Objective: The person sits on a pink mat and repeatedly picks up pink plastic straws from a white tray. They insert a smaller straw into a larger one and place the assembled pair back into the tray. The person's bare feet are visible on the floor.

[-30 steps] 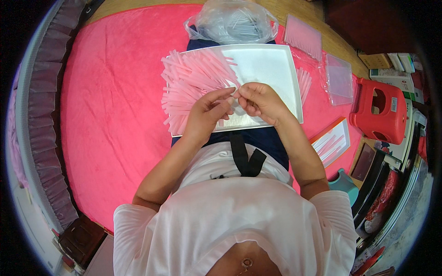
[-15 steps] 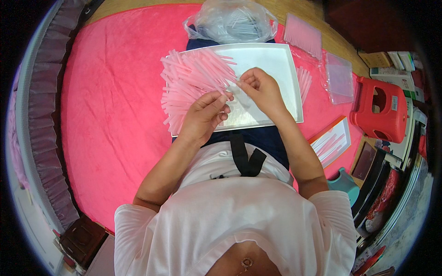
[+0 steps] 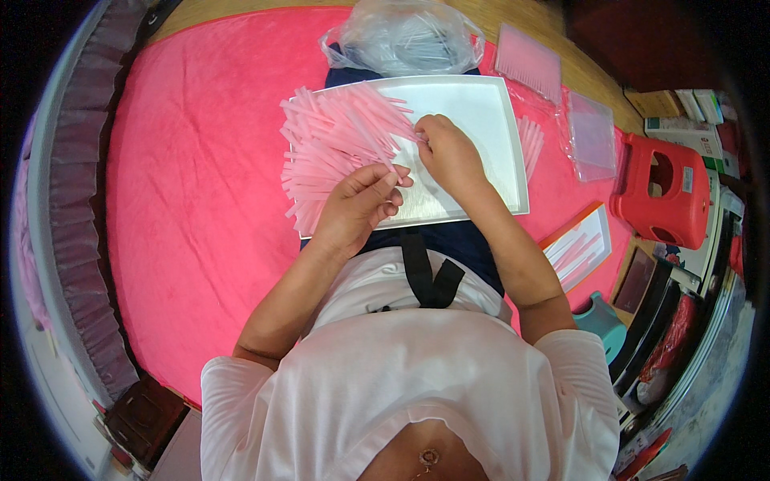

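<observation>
A white shallow tray (image 3: 480, 103) rests across my lap. Slim pink tubes, like cut straws, lie in a loose pile (image 3: 333, 132) over its left half, some jutting past the rim. My left hand (image 3: 357, 204) is closed at the pile's near right edge, a pink tube (image 3: 393, 170) pinched between thumb and fingers. To its right, my right hand (image 3: 451, 158) hovers over the bare side of the tray. Its thumb and forefinger are pressed together at the tip of a pink tube (image 3: 407, 135) by the pile's right edge; the fingers partly cover that end.
A clear plastic bag (image 3: 401, 40) of thin sticks lies beyond the tray. Rightward are several loose pink tubes (image 3: 529, 144), a packed clear case (image 3: 527, 62), another flat case (image 3: 591, 136), an orange-edged tray (image 3: 585, 248) and a red stool (image 3: 662, 192). Pink cloth (image 3: 192, 184) spreads beneath.
My right hand has shifted slightly, its fingers curling more around the tube's end. My left hand has moved only a little, up and to the right.
</observation>
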The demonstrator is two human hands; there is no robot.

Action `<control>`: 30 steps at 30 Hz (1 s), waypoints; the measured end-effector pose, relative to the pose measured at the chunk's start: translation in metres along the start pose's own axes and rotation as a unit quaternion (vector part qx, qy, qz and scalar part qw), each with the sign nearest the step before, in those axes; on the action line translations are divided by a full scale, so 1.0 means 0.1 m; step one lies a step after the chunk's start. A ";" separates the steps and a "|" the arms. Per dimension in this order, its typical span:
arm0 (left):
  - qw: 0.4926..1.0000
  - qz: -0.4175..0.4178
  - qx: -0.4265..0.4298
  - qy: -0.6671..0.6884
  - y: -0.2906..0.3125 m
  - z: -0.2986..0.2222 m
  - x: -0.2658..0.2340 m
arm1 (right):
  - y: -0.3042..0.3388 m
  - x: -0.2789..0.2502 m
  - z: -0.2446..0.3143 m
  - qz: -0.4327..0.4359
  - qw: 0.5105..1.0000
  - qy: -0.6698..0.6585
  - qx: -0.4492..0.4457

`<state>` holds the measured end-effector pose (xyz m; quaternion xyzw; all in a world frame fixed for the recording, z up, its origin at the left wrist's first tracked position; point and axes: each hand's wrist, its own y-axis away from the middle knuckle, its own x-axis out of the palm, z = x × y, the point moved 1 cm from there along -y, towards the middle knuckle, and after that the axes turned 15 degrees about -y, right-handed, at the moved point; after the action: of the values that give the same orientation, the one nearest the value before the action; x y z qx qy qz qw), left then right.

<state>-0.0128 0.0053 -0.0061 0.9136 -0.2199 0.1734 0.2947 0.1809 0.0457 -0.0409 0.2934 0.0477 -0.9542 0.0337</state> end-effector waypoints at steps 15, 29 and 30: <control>0.999 -0.022 0.015 -0.037 0.00 0.02 0.01 | 0.11 -0.32 0.02 0.065 0.835 -0.498 0.223; 0.954 -0.123 0.233 -0.143 -0.09 -0.61 0.17 | 0.33 -0.32 0.38 0.097 0.950 -0.284 0.088; 0.952 -0.124 0.236 -0.148 -0.10 -0.61 0.16 | 0.33 -0.31 0.38 0.096 0.951 -0.282 0.086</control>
<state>-0.0052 0.0453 0.0433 0.9926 -0.0992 0.0456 0.0538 0.1888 0.0094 0.0058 0.0174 -0.0744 -0.9908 0.1118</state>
